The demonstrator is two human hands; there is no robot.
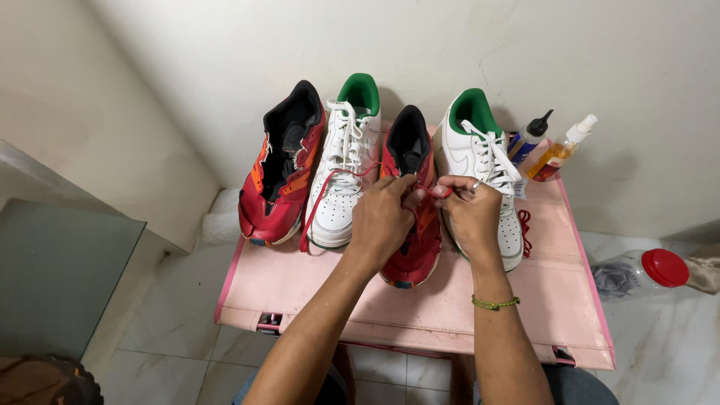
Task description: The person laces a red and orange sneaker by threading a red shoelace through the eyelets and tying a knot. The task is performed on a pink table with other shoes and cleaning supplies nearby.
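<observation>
Red lace [330, 196] mid-threading: left hand [382, 217] and right hand [469, 214] pinch it together over the red shoe [409, 247], mat [300, 289] centre. Next eyelet likely needs fine aim.

Red-orange shoes [409, 225], white green-lined sneakers [341, 172], a red lace [319, 202], pink mat [450, 300].

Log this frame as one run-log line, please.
left hand: pinching red lace | right hand: pinching lace end | object: red shoe on pink mat | beside: white shoe
</observation>
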